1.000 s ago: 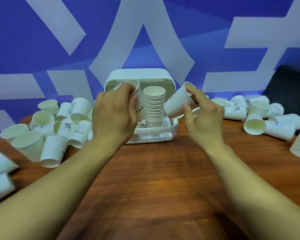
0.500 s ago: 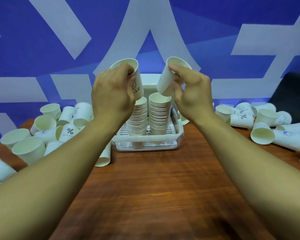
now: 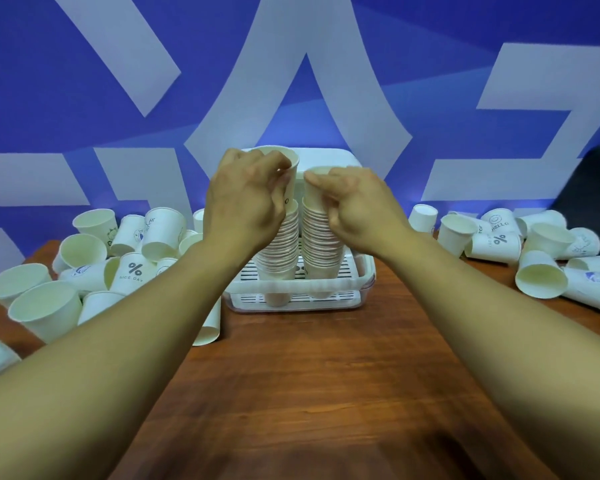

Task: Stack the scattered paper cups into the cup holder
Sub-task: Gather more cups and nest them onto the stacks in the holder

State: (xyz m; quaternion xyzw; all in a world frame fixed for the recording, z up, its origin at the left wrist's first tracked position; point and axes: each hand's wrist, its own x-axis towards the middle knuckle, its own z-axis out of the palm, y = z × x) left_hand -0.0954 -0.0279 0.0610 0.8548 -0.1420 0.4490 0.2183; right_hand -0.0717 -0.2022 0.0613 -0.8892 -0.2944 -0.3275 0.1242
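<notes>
Both forearms reach forward over the table (image 3: 326, 375), converging at the cup holder (image 3: 291, 285), a white slotted tray that stands at mid-table against the wall.

Left hand (image 3: 246, 206): back of hand up, wrist slightly bent, fingers curled. Its grip is clamped on the upper paper cup (image 3: 291, 180), which is upright and mouth-up. The cup's base is entered into the top of the left stack (image 3: 284, 244), and most of its wall stands proud of it.

Right hand (image 3: 357, 209): back of hand up, forefinger extended along the rim. Its grip is clamped on the lower paper cup (image 3: 313, 190), which sits deep in the top of the right stack (image 3: 321, 244), almost level with it.

The two stacks stand upright side by side in the holder, just apart. The holder's white lid (image 3: 326, 157) is raised behind them.

Loose cups: a heap on the left (image 3: 84, 251), some on their sides and some mouth-up, with one lying under the left forearm. A second scatter on the right (image 3: 537, 275) lies mostly on its side. Both are well apart from the holder.
</notes>
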